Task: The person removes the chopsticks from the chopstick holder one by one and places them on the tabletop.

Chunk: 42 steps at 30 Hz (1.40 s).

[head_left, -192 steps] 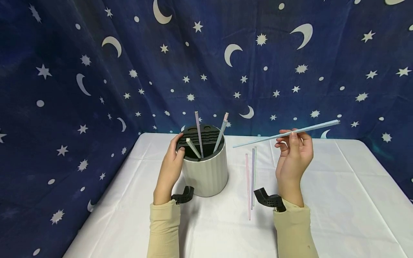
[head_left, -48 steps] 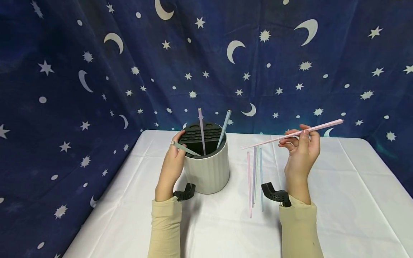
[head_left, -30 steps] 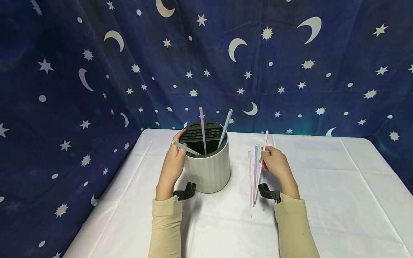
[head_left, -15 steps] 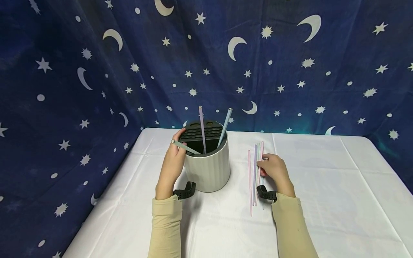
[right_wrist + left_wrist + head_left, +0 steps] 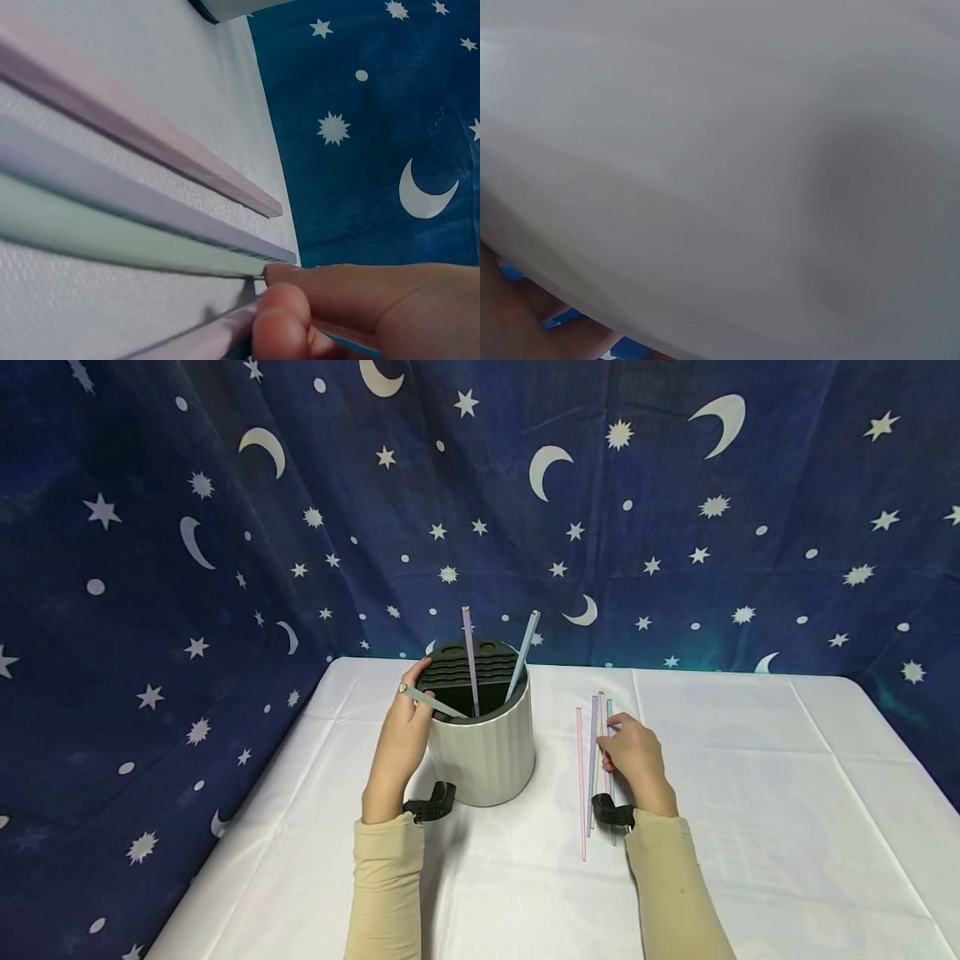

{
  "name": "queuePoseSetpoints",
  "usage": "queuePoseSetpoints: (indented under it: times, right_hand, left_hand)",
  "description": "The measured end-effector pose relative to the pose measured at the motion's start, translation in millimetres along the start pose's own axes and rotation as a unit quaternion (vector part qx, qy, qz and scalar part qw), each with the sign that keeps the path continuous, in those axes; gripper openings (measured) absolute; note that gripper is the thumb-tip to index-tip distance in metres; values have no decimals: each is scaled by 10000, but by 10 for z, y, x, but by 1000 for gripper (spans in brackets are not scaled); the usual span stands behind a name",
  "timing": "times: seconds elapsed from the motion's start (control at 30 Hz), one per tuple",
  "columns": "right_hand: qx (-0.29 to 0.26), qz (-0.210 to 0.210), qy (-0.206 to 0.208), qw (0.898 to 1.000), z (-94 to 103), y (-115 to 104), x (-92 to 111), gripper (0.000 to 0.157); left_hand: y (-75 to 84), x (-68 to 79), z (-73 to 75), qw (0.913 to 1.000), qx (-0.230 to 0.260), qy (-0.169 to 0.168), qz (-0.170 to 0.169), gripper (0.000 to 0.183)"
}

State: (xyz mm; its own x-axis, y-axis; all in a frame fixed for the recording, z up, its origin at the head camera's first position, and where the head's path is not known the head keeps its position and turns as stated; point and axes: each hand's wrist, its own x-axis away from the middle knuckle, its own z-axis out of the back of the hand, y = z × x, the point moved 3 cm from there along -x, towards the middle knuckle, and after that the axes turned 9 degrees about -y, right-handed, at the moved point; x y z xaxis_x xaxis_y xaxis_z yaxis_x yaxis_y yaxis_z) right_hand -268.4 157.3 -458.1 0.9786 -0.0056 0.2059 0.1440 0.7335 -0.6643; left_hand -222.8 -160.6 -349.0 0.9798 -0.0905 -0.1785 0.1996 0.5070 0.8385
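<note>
My left hand (image 5: 402,745) grips the left rim of a white ribbed utensil holder (image 5: 483,764) with a black slotted top. A purple chopstick (image 5: 471,664) and a blue chopstick (image 5: 522,656) stand tilted in it, while a green chopstick (image 5: 435,702) leans left across my left hand. In the left wrist view, the holder's white wall (image 5: 705,172) fills most of the picture. On the tablecloth, my right hand (image 5: 636,758) pinches a pink chopstick (image 5: 202,337) among the lying chopsticks. Beside it are a green chopstick (image 5: 112,240) and a purple chopstick (image 5: 135,187).
Left of that group lies another pink chopstick (image 5: 581,785). A blue chopstick (image 5: 610,707) lies to the right, partly under my right hand. White cloth covers the table (image 5: 795,827). A dark blue curtain (image 5: 480,485) with moons and stars hangs behind and at the left.
My right hand laid down a blue chopstick, took a pink one from the holder and brought it down beside the others, lately shifting it left. The holder's green chopstick now leans further left.
</note>
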Motion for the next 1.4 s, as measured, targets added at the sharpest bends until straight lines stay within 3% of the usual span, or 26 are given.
queuePoseSetpoints:
  times: [0.27, 0.43, 0.53, 0.63, 0.73, 0.83, 0.9, 1.03, 1.13, 1.27, 1.4]
  right_hand:
    - [-169, 63, 190, 9997, 73, -10, -4, 45]
    - [-640, 619, 859, 9923, 160, -168, 57, 35]
    - [-1145, 1203, 1774, 9700, 236, -324, 145, 27]
    - [-1644, 1979, 2668, 9288, 299, -529, 283, 22]
    - [-1924, 2733, 3009, 8932, 313, -761, 438, 21]
    - [-2122, 3242, 2779, 8790, 274, -982, 574, 22]
    - [-2284, 3447, 2362, 8793, 222, -1109, 645, 28]
    - [-2482, 3631, 1361, 8877, 112, -1343, 795, 55]
    - [-2453, 3780, 852, 8886, 52, -1494, 925, 72]
    - [-2605, 4023, 603, 8756, -17, -1612, 1021, 79]
    - [-3080, 3937, 509, 8646, -94, -1613, 982, 79]
  left_hand:
    - [6, 3, 2, 10000, -20, -11, 6, 48]
    - [11, 6, 1, 10000, -24, -5, 22, 48]
    - [22, 14, -1, 10000, -26, -6, 18, 48]
    - [30, 21, 0, 10000, -28, -4, 19, 47]
    - [32, 24, 0, 10000, -1, 4, -2, 47]
    - [27, 22, 1, 10000, 11, 11, -28, 47]
    - [24, 19, 2, 10000, 7, 11, -55, 47]
    - [12, 18, 0, 10000, -21, -5, -26, 47]
    - [7, 17, -4, 10000, -60, -20, 21, 47]
    - [14, 13, -2, 9999, -140, 11, 62, 47]
    - [26, 8, -1, 9999, -154, 19, 52, 48]
